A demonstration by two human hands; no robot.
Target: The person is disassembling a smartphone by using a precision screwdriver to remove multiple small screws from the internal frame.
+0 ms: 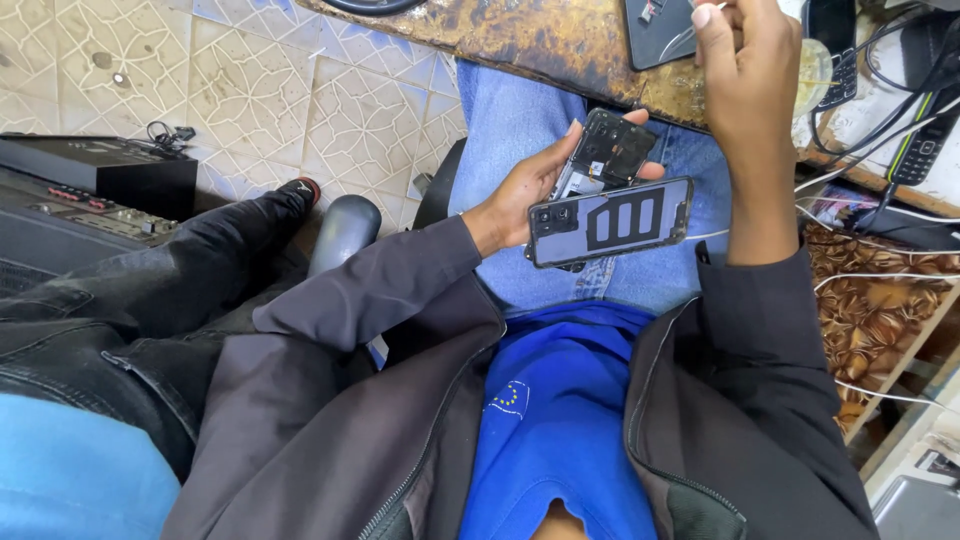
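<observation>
My left hand (525, 190) holds an opened smartphone (610, 148) over my lap, its dark inner parts exposed. Across it lies a detached back cover (612, 220), dark with pale rectangular adhesive strips, also gripped by the left hand. My right hand (745, 70) is raised above the phone near the workbench edge. It pinches a thin metal tool (690, 35), perhaps tweezers, between thumb and forefinger.
A worn brown workbench (540, 40) runs along the top, with a dark tablet-like device (655, 40), phones (925, 150) and tangled cables (890, 60). Another person's dark-trousered leg (200, 270) sits at left, beside a black audio unit (90, 190). The floor is patterned tile (300, 100).
</observation>
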